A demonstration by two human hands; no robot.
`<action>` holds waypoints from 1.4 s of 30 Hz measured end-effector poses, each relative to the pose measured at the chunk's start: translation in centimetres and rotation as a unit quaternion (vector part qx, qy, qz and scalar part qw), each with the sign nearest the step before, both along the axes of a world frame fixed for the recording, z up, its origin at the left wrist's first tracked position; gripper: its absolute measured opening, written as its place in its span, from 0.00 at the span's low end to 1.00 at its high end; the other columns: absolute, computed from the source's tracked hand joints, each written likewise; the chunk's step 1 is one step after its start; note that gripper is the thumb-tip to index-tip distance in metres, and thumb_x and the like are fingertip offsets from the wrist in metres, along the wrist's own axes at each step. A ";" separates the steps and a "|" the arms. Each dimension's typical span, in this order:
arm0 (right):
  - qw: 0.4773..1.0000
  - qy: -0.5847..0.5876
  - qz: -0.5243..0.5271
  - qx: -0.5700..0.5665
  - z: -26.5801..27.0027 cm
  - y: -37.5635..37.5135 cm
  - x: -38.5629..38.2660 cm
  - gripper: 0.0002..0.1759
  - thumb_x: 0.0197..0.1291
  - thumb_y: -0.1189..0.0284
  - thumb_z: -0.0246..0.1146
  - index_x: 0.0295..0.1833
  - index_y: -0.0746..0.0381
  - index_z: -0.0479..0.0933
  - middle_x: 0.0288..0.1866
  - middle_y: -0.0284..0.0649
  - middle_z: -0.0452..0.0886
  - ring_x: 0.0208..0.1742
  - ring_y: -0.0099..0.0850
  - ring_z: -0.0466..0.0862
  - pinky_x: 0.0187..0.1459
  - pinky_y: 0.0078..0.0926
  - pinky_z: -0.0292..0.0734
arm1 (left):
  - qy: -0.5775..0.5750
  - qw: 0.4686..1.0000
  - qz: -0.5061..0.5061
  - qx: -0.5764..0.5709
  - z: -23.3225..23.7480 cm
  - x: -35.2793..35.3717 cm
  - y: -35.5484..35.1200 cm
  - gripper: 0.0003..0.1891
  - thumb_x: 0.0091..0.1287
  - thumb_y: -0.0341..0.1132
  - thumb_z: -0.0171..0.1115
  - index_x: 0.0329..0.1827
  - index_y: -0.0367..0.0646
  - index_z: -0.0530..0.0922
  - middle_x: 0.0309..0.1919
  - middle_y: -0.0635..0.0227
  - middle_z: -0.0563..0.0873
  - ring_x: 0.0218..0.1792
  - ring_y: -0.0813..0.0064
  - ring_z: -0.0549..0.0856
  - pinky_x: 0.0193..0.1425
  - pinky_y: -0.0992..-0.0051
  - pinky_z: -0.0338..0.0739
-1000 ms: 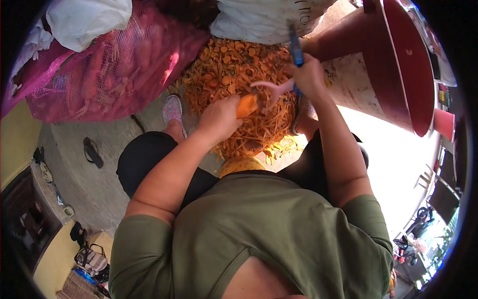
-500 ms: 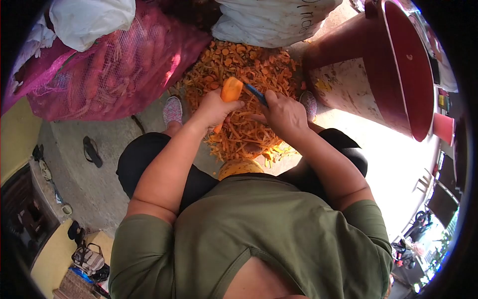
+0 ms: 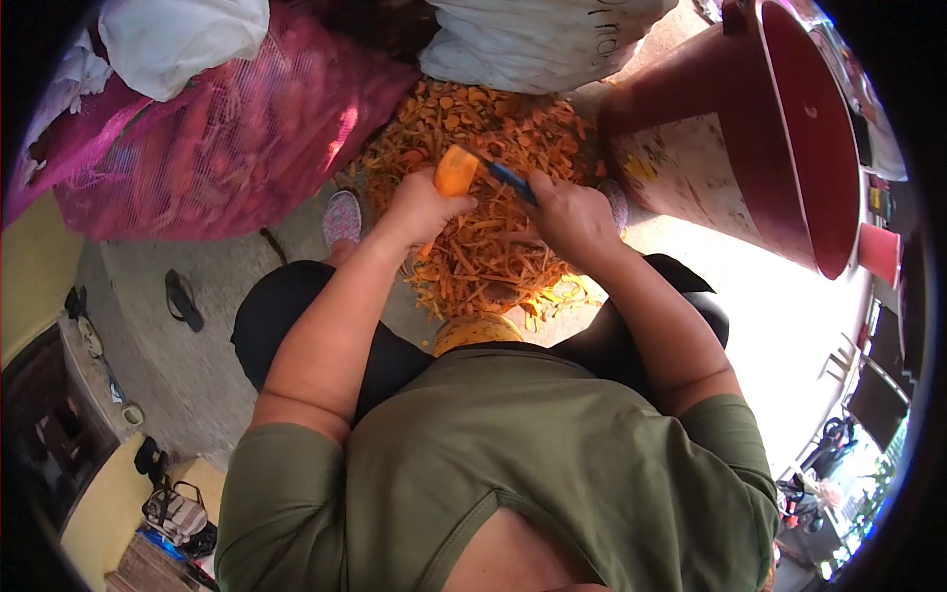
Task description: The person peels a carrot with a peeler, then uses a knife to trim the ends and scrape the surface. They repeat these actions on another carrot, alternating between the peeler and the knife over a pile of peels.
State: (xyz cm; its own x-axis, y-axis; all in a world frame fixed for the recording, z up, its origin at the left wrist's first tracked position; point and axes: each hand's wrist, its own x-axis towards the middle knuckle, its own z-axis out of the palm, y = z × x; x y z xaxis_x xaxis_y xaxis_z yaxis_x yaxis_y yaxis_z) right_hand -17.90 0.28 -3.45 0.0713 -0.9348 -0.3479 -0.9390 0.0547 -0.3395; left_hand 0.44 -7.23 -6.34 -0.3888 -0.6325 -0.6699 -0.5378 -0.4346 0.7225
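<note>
carrot: stubby orange carrot (image 3: 456, 173), bright and pretty smooth, with the blunt end pointing up and away. Only the top part shows, the rest is buried in the fist.
where it is: held up over the middle of the heap of orange carrot peelings (image 3: 493, 252), out in front of the person's knees.
left hand: left hand (image 3: 419, 209) is wrapped tight around the lower part of the carrot.
right hand: right hand (image 3: 570, 215) is closed on a blue-handled peeler (image 3: 510, 180), and the tool's front end sits right at the carrot's top edge. The blade is too small to make out.
underneath: the heap spreads over the concrete floor, strips in front and round cut ends further back.
left side: big pink mesh sack of carrots (image 3: 217, 138) with a white plastic bag (image 3: 178, 39) lying on top. The sack reaches right up to the heap.
far side: white woven sack with black lettering (image 3: 533, 39), its bottom edge at the heap.
right side: large dark red plastic bucket (image 3: 789, 128) with a stained wall, just beside the heap.
feet: patterned slip-on shoe (image 3: 342, 217) at the heap's left edge.
floor: black flip-flop (image 3: 182, 301) off to the left, well apart from everything.
in the way: both forearms and the olive green t-shirt (image 3: 513, 474) cover the near side of the heap. Something yellow peeks out there, can't tell what.
</note>
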 end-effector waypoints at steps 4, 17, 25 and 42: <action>0.997 0.023 0.054 0.048 -0.2 -0.4 -0.2 0.27 0.39 0.60 0.70 0.38 0.62 0.65 0.28 0.45 0.79 0.31 0.43 0.81 0.29 0.37 0.74 | -0.001 0.998 -0.050 -0.045 -1.7 0.3 0.2 0.17 0.46 0.33 0.67 0.36 0.32 0.74 0.27 0.65 0.80 0.32 0.72 0.79 0.38 0.74 0.72; 0.994 0.046 0.090 -0.045 -0.6 0.1 -0.2 0.18 0.49 0.61 0.63 0.36 0.61 0.65 0.23 0.44 0.77 0.24 0.41 0.79 0.24 0.35 0.72 | 0.336 0.880 0.020 0.334 -0.1 2.1 -0.3 0.11 0.49 0.30 0.59 0.34 0.40 0.68 0.15 0.71 0.68 0.10 0.83 0.66 0.14 0.83 0.62; 0.997 0.075 0.000 0.011 -0.5 0.5 1.2 0.15 0.49 0.67 0.63 0.36 0.63 0.67 0.26 0.45 0.78 0.27 0.41 0.81 0.26 0.35 0.75 | 0.226 0.934 -0.136 0.240 1.9 0.5 -0.1 0.13 0.48 0.28 0.60 0.36 0.40 0.71 0.17 0.73 0.71 0.12 0.84 0.69 0.16 0.81 0.65; 0.997 0.018 0.017 0.071 -1.4 0.6 -0.4 0.10 0.52 0.70 0.53 0.31 0.61 0.78 0.30 0.43 0.81 0.33 0.39 0.82 0.33 0.35 0.76 | 0.327 0.933 -0.133 -0.070 9.6 -10.9 -1.5 0.19 0.62 0.38 0.57 0.52 0.37 0.68 0.36 0.67 0.78 0.33 0.79 0.78 0.39 0.79 0.74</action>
State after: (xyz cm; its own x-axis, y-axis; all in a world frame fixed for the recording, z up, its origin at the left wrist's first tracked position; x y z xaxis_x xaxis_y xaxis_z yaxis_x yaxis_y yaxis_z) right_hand -18.28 0.89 -4.84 0.0877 -0.8733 -0.4792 -0.9525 0.0673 -0.2969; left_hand -10.48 -8.77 3.22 -0.8411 -0.5189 -0.1526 -0.0372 -0.2261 0.9734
